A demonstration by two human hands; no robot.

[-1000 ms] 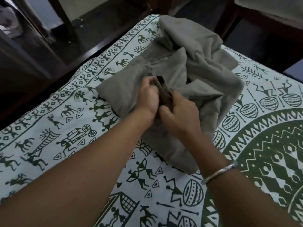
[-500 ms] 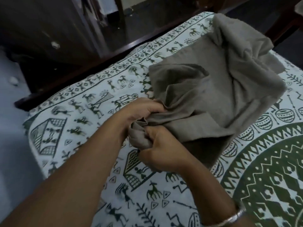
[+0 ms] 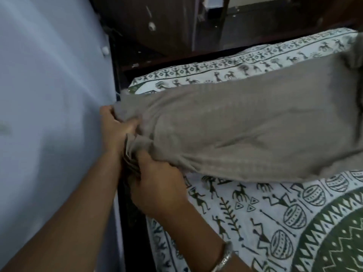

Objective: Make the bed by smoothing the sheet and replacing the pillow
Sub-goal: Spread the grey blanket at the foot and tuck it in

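Observation:
A grey-brown blanket (image 3: 245, 126) stretches across the bed from its left edge toward the upper right, lifted a little above the sheet. My left hand (image 3: 115, 128) grips the blanket's gathered end at the bed's left edge. Just below it, my right hand (image 3: 157, 185), a metal bangle on its wrist, clutches the bunched folds of the same end. The white sheet (image 3: 255, 222) with green figure and drum prints covers the mattress under and around the blanket. No pillow is in view.
A pale blue wall (image 3: 49, 114) runs close along the bed's left side, with a narrow dark gap (image 3: 129, 222) between them. Dark wooden furniture (image 3: 157, 26) and the bed's dark frame (image 3: 196, 55) stand beyond the far edge.
Both hands pulled the blanket's end leftward to the bed's edge by the wall, and the crumpled heap has drawn out into a long stretched shape. The view swung left.

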